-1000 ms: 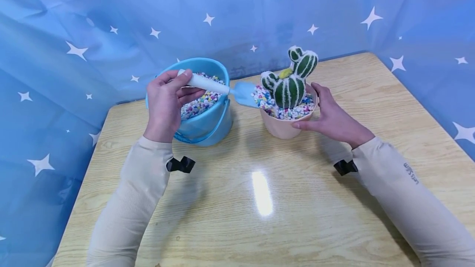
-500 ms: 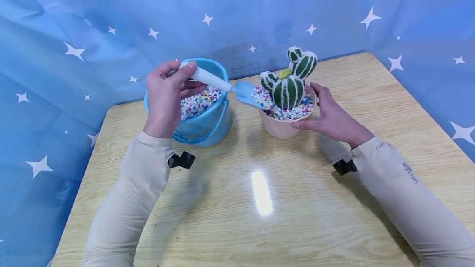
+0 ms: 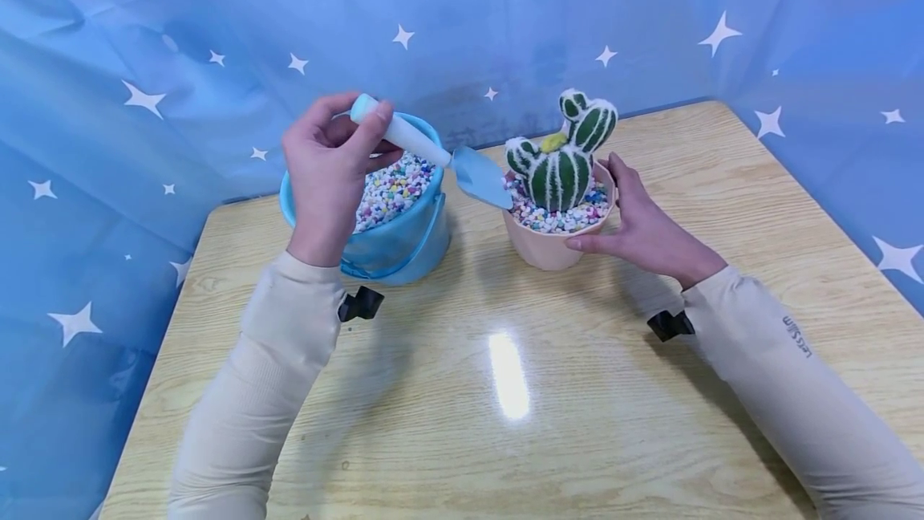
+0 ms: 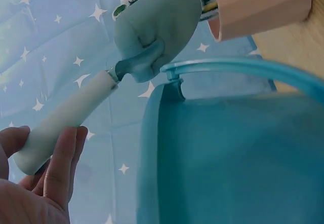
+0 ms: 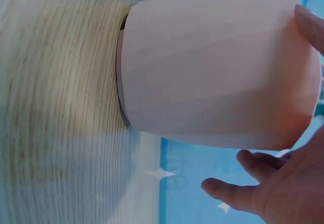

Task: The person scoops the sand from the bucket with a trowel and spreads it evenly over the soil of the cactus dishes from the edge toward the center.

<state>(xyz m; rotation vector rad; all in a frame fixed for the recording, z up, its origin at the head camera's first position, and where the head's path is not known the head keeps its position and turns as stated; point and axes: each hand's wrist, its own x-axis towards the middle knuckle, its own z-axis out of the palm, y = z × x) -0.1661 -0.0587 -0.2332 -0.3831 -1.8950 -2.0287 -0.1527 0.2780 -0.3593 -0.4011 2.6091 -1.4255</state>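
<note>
My left hand (image 3: 328,163) pinches the white handle of a small blue trowel (image 3: 482,177), held above a blue bucket (image 3: 393,243) filled with coloured pebbles. The handle end is raised and the blade tips down onto the left rim of a pink pot (image 3: 552,247). In the left wrist view the trowel (image 4: 152,36) shows from below, beside the bucket (image 4: 228,148) and the pot (image 4: 258,6). A green toy cactus (image 3: 563,159) stands in the pot among pebbles. My right hand (image 3: 642,227) cups the pot's right side, thumb at the front; the right wrist view shows the pot (image 5: 217,67) with my fingers round it.
The bucket and the pot stand side by side at the back of a wooden table (image 3: 505,392). A blue star-patterned cloth (image 3: 216,22) hangs behind and on both sides of the table.
My left hand has lifted the handle end, tilting the trowel blade down at the pot's rim; the pebbles that lay on the blade are gone from it. My right hand and the pot have stayed put.
</note>
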